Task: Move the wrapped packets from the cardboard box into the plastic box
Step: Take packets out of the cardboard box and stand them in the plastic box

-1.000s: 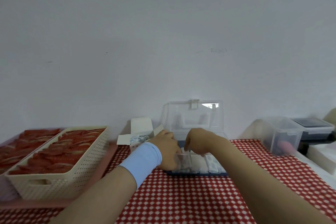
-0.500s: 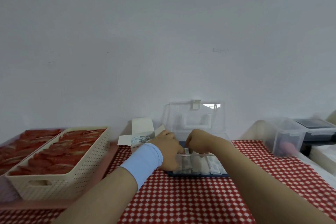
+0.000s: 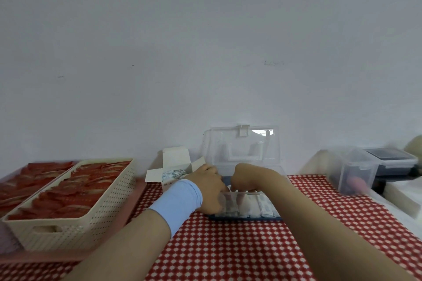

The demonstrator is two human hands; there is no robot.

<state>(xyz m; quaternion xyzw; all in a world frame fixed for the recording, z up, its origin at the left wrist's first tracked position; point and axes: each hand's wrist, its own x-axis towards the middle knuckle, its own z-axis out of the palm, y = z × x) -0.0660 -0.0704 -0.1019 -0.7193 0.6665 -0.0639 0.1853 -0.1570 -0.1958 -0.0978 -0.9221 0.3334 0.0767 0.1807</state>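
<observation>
Lower centre: wrapped packets (image 3: 262,206) ranked inside clear plastic box (image 3: 242,155), long axes pointing up-frame. Left hand (image 3: 210,189) and right hand (image 3: 249,175) curled in, barely shifted since earlier; cannot tell what either grips.

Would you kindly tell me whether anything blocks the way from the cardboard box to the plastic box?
Nothing visible does. The cardboard box stands open just beside the plastic box, whose lid is raised. Only the person's own left hand lies between them.
</observation>
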